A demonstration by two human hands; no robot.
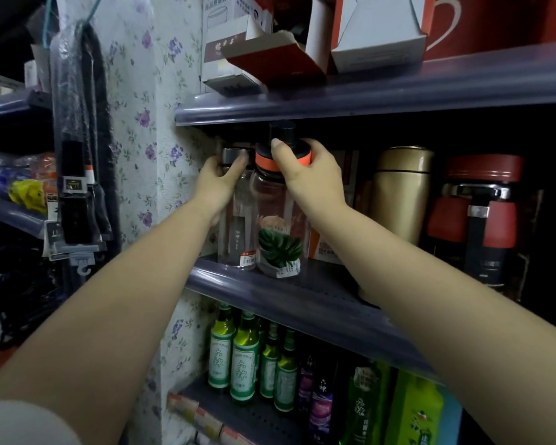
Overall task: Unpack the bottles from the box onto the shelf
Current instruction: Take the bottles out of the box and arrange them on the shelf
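Two clear bottles stand side by side at the left end of the middle shelf (302, 303). My left hand (217, 184) grips the neck of the slim clear bottle (238, 232) with a silver cap. My right hand (308, 178) grips the orange-and-black lid of the wider clear bottle (278, 232), which has a green leaf print. Both bottles rest upright on the shelf near its front edge. No box is in view.
A gold flask (402, 191) and a red-and-black flask (479, 216) stand to the right on the same shelf. Open cartons (270, 56) sit on the shelf above. Green bottles (244, 358) fill the shelf below. A floral wall (142, 123) borders the left.
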